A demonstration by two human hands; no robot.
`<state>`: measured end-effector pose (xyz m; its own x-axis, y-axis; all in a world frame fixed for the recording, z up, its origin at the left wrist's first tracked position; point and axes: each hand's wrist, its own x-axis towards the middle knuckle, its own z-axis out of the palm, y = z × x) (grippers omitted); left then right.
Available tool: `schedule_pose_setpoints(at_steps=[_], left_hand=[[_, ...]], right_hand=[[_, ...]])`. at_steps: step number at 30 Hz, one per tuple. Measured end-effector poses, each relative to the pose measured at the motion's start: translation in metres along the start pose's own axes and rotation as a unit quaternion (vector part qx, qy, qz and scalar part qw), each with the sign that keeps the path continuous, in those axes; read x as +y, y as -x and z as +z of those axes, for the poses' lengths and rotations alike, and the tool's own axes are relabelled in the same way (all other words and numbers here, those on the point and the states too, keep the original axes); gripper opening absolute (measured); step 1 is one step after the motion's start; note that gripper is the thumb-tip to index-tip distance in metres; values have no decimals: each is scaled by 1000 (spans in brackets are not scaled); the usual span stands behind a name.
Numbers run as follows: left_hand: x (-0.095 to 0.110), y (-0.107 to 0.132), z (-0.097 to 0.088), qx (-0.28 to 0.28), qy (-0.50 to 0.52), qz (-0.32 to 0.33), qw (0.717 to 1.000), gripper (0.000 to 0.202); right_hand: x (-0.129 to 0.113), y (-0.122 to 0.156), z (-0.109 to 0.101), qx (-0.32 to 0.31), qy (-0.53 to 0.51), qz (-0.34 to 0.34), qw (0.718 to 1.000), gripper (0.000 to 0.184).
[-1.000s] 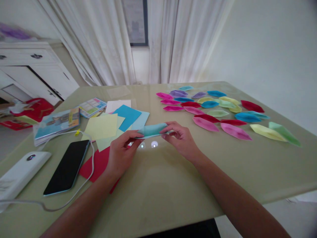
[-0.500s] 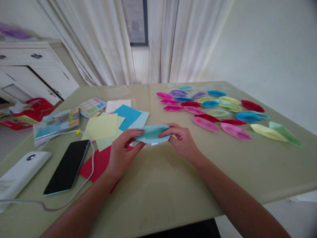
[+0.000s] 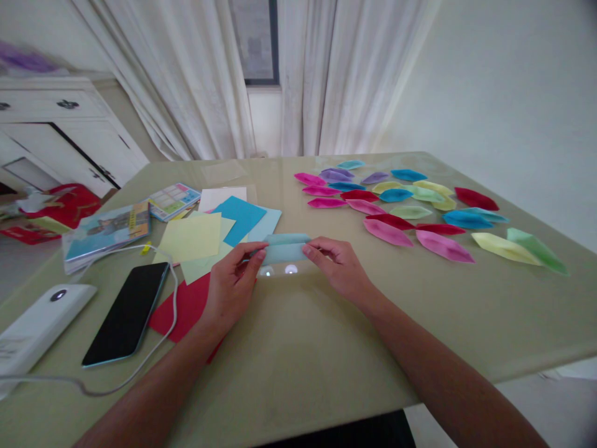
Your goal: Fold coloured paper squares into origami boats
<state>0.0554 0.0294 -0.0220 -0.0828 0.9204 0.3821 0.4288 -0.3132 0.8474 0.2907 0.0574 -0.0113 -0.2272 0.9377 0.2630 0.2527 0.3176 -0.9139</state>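
A folded light blue paper strip (image 3: 285, 248) lies low over the pale green table (image 3: 303, 348), near its middle. My left hand (image 3: 231, 286) pinches the strip's left end with thumb and fingers. My right hand (image 3: 338, 267) pinches its right end in the same way. Both hands rest close to the tabletop. Loose square sheets (image 3: 196, 239) in yellow, green, blue and red lie just left of my left hand.
Several folded paper boats (image 3: 396, 211) in pink, red, blue, green and yellow are spread over the table's right half. A black phone (image 3: 128, 314), a white cable (image 3: 153, 358), a white power bank (image 3: 37, 326) and booklets (image 3: 107, 233) lie on the left. Curtains hang behind.
Half a second ago the paper was opened into a wider rounded shape between my hands; now it is pressed back into a flat narrow strip and held lower, at the table.
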Motion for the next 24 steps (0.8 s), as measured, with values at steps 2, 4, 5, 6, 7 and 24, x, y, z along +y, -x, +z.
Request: schedule_pose_setpoints(at_steps=[2, 4, 5, 6, 7, 24], left_hand=[[-2, 0, 2, -8, 3, -3, 1000, 28], [-4, -1, 3, -21, 6, -4, 1000, 27], [-5, -1, 3, -28, 6, -5, 1000, 26], [-6, -1, 3, -36, 6, -6, 999, 25], [-7, -1, 3, -45, 5, -7, 999, 24], [-13, -5, 1, -99, -34, 37, 994, 33]], right_hand=[[2, 0, 1, 4, 29, 7, 1000, 30], [3, 0, 3, 10, 59, 10, 998, 33], [3, 0, 3, 12, 72, 9, 997, 33], [3, 0, 4, 14, 83, 8, 996, 34], [3, 0, 4, 16, 90, 7, 996, 34], [4, 2, 4, 30, 146, 21, 989, 33]])
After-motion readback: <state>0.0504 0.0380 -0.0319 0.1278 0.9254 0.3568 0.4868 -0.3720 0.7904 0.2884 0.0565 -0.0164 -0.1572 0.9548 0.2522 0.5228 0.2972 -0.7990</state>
